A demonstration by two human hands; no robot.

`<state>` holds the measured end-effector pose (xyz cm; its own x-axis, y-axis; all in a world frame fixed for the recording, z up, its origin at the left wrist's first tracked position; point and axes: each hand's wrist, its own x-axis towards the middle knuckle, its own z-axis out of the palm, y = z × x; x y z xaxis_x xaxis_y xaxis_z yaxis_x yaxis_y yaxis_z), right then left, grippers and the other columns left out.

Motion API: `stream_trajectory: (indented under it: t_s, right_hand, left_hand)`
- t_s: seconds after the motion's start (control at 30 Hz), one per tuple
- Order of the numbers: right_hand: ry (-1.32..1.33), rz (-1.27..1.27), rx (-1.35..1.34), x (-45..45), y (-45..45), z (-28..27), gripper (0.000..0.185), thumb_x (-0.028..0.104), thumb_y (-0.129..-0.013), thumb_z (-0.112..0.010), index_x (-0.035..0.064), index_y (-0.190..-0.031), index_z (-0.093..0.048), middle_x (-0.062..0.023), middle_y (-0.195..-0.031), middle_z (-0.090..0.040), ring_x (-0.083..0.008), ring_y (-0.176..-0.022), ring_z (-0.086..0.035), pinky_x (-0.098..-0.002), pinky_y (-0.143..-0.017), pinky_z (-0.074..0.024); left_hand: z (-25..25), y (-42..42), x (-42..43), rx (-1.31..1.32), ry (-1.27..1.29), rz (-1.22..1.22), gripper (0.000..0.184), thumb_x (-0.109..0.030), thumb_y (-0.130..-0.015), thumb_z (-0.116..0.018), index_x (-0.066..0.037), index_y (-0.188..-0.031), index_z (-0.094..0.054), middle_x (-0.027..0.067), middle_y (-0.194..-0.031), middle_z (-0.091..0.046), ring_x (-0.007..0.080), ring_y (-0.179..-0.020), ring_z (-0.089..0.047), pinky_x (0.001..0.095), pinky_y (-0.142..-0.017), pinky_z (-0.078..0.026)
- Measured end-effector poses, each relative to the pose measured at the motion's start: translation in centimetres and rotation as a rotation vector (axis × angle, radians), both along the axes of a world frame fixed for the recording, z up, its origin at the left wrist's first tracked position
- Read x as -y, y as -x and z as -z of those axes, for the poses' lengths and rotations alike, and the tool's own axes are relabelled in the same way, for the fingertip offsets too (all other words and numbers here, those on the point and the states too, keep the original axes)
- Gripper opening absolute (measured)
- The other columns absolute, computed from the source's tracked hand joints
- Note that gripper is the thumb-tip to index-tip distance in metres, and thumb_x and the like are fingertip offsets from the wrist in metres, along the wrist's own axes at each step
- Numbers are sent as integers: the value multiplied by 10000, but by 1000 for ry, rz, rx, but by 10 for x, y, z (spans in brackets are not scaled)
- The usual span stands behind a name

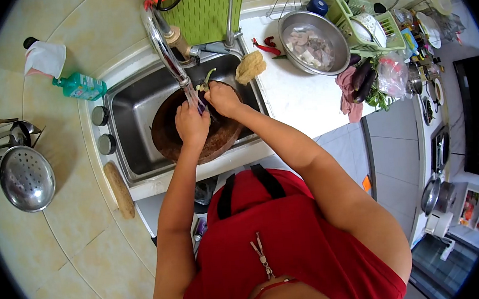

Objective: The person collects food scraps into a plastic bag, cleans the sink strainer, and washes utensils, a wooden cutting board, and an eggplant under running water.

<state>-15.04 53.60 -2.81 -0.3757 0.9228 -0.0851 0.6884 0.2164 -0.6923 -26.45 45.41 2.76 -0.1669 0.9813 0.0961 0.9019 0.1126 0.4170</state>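
Observation:
Both hands are over the sink (138,149), below the running tap (165,43). My left hand (192,125) curls round the near end of a dark purple eggplant (202,96), which is mostly hidden by the fingers. My right hand (224,100) is closed on the same eggplant from the right, close to its pale green stem end (207,80). Under the hands, a round, thick brown wooden piece (164,124) rests in the sink; whether it is a chopping block or a bowl I cannot tell.
A yellow sponge (250,67) lies on the sink's right rim. Beyond are red chillies (266,47), a metal bowl (340,57) of cut pieces in water, more eggplants (363,78) and a green dish rack (391,33). On the left stand a green bottle (81,86) and a skimmer (27,178).

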Motion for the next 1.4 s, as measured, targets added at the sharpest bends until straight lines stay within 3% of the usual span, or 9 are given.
stream_trajectory:
  t_s: [0.27,0.33,0.5,0.57,0.63,0.9,1.03,1.17,1.4]
  right_hand:
    - [-114,-22,-105,-4,-13,5,205,163,-828,-504,-38,-856,-536,-259,-866,-612,-410,-822,-606,-481,-730,-476]
    - [-92,-20,-132,-9,-18,10,200,159,-833,-492,-34,-858,-536,-258,-844,-607,-394,-781,-614,-461,-695,-482]
    - [795,180,-790,-18,-28,18,191,186,-883,-443,31,-844,-546,-82,-710,-562,-178,-567,-512,-296,-503,-418]
    - [945,256,-938,-13,-31,13,178,208,-905,-438,80,-850,-549,16,-687,-511,-76,-530,-425,-209,-461,-355]
    - [951,237,-942,-6,-30,4,164,201,-900,-446,83,-856,-550,6,-697,-522,-79,-534,-436,-212,-461,-364]
    - [1055,283,-1189,7,-33,-2,170,252,-898,-426,114,-891,-524,-3,-717,-489,-107,-577,-426,-234,-522,-348]
    - [837,217,-940,21,-34,3,272,319,-920,-550,137,-738,-462,31,-650,-468,-79,-533,-426,-213,-454,-332]
    - [816,309,-892,36,-36,4,164,210,-920,-522,76,-853,-586,12,-647,-503,-81,-524,-445,-221,-443,-341]
    - [638,384,-716,30,-79,18,217,209,-902,-553,26,-857,-660,-13,-685,-569,-100,-603,-495,-249,-549,-404]
  left_hand:
    - [3,-3,0,156,47,-67,515,-145,-714,-649,-96,-1219,-563,170,-990,-614,348,-925,-573,401,-837,-460]
    - [14,4,-4,434,196,-146,475,-152,-731,-626,-82,-1198,-571,118,-882,-614,243,-820,-593,334,-739,-475]
    - [25,13,-6,1463,291,-192,225,-161,-815,-583,-80,-1023,-553,11,-831,-578,120,-724,-564,258,-649,-459]
    - [16,9,-7,1460,311,-216,245,-221,-843,-598,-84,-1042,-556,12,-847,-580,118,-726,-565,261,-651,-459]
    - [12,5,-10,1456,325,-197,321,-316,-872,-632,-89,-1092,-578,-2,-891,-580,105,-804,-532,252,-742,-419]
    - [30,7,-44,1607,361,-428,417,-515,-924,-474,-113,-891,-578,44,-753,-584,169,-665,-568,313,-593,-456]
    - [58,17,-66,1693,340,-428,256,-347,-943,-475,-109,-925,-567,26,-779,-596,193,-695,-577,351,-678,-470]
    - [52,13,-72,1731,442,-388,180,-156,-725,-627,-44,-855,-569,77,-746,-605,236,-669,-594,363,-624,-509]
    - [66,-7,-71,1683,432,-445,317,-258,-777,-684,-101,-1015,-546,66,-812,-604,231,-711,-605,388,-676,-532]
